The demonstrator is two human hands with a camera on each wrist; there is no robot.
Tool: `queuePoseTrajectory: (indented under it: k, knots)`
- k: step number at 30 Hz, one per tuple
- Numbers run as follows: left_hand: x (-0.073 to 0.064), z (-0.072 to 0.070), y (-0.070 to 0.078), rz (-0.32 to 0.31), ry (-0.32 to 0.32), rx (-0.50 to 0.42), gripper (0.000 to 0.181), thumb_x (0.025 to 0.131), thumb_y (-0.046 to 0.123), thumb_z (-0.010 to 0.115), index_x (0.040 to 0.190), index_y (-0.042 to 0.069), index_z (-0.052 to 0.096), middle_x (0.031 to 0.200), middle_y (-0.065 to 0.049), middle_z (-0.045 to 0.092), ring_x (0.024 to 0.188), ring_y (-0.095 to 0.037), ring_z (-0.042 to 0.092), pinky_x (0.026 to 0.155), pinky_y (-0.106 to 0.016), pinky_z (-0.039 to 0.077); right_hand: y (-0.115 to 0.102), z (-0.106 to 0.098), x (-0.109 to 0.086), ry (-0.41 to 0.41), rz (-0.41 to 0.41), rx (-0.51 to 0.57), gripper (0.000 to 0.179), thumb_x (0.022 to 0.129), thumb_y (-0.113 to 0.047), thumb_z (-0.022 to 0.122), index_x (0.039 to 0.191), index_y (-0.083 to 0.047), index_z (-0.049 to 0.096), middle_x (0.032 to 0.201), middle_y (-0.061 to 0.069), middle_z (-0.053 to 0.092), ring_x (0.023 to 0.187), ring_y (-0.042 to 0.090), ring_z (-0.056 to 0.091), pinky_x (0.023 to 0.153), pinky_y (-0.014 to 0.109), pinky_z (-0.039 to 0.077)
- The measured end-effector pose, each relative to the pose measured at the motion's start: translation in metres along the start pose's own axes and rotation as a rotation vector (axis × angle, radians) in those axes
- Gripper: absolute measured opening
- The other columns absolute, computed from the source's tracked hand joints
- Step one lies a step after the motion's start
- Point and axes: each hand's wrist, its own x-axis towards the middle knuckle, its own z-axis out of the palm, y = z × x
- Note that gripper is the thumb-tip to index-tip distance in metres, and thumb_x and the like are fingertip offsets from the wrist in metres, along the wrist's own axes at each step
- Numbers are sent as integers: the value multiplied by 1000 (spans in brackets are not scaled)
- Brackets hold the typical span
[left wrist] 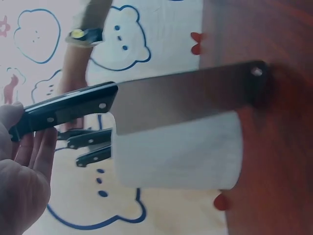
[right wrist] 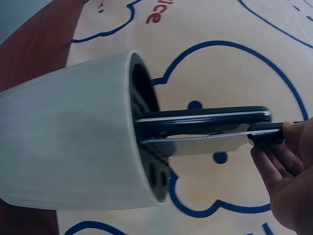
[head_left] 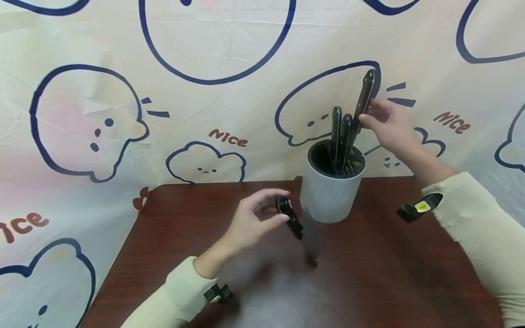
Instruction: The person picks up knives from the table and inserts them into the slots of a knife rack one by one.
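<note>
Broad grey blade, black riveted handle: here's the wide knife [left wrist: 142, 104], gripped between thumb and fingers of the left hand [head_left: 254, 216], angled down over the table [head_left: 184, 228] beside the pale holder [head_left: 328, 205]. Right hand [head_left: 391, 125] pinches a second knife [head_left: 364, 100], blade partway inside that holder.

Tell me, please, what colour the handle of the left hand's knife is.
The knife handle is black with silvery rivets, best seen in the left wrist view.
</note>
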Motion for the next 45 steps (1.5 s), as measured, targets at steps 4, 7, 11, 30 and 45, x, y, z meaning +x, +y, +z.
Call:
queuePoseTrajectory:
  k: [4,7,11,30,45]
  knots:
    - [2,-10,10,-4,28,10,44,89,1,76,131,3,65,112,-12,71,100,-25,69,90,-39,59,10,7,-1,-26,-13,-6,51,105,-32,56,148,-6,50,135,23,61,131,37,56,112,57,39]
    - [3,-17,17,1,51,17,44,90,8,78,131,3,65,114,-11,71,101,-26,69,90,-39,59,17,13,-2,-56,-11,2,50,106,-29,56,149,-5,48,135,23,61,130,38,56,111,58,40]
    - [2,-26,24,14,82,30,47,90,19,80,131,2,65,114,-10,71,101,-27,69,90,-38,59,25,20,-3,-99,-4,23,49,106,-26,56,149,-3,47,136,24,60,129,38,58,110,56,41]
    - [5,-46,37,41,124,30,44,89,5,78,129,-3,64,111,-13,70,100,-23,68,90,-35,58,51,40,-8,-217,15,31,43,107,-9,51,147,2,45,135,30,58,126,44,57,109,58,41]
    - [11,-60,49,-38,137,84,44,87,-5,75,130,-4,63,113,-13,70,104,-23,68,93,-33,57,47,33,-18,-271,-31,-18,46,105,-8,51,150,0,44,141,27,54,131,43,53,107,60,43]
